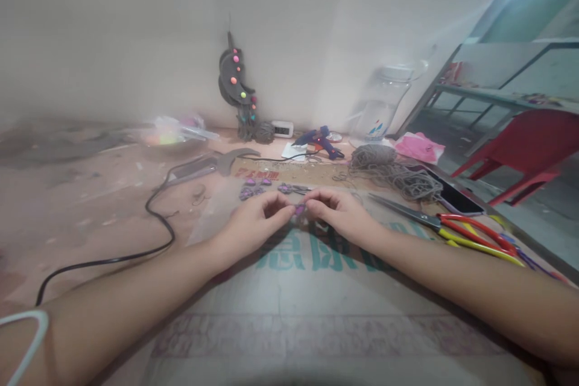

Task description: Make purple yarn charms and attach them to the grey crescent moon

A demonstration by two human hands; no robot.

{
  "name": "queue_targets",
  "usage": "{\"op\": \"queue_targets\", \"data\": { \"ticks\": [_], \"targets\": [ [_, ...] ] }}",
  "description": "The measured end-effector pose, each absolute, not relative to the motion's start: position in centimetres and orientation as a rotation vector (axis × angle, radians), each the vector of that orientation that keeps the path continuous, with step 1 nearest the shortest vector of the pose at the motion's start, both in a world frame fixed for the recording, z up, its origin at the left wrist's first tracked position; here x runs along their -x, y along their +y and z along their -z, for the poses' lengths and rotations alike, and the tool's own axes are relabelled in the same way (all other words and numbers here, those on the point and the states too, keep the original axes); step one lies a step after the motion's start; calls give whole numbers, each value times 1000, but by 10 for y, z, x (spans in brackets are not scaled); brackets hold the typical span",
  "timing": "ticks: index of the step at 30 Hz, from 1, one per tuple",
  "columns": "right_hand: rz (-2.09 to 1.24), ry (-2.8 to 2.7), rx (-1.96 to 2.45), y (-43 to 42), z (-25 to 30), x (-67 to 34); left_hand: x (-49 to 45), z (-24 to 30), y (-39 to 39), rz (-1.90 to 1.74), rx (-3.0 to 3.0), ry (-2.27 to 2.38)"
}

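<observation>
Pinched between the fingertips of both hands, over the printed sheet [271, 295], is a small purple piece with a grey edge [300, 210]. My left hand [260, 220] grips its left side, and my right hand [337, 211] has the other side. The fingers cover most of it. Just beyond my left hand lie several similar small purple-and-grey pieces [246, 193]. A thin metal tool [301, 190], too blurred to name, lies beyond the fingertips.
Scissors with red and yellow handles [479, 235] lie at right, near grey yarn [373, 157] and a phone [456, 193]. A blue glue gun [321, 142] lies behind. Its black cord [158, 217] runs left. A bottle [384, 105] and a grey crescent ornament [233, 78] are at the back.
</observation>
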State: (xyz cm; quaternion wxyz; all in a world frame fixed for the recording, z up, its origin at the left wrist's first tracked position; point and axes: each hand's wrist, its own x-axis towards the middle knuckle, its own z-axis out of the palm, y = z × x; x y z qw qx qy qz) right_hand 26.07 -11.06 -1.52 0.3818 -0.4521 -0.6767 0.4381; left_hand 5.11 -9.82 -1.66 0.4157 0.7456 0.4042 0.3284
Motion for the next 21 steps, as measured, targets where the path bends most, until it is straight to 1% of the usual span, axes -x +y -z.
{"op": "queue_targets", "data": {
  "ticks": [8, 21],
  "targets": [
    [-1128, -1704, 1258, -111, 11, -258, -51, 21, -95, -803, -1851, 977],
    [-1069, -1772, 1205, -113, 9, -258, -50, 18, -95, -839, -1828, 942]
  ]
}}
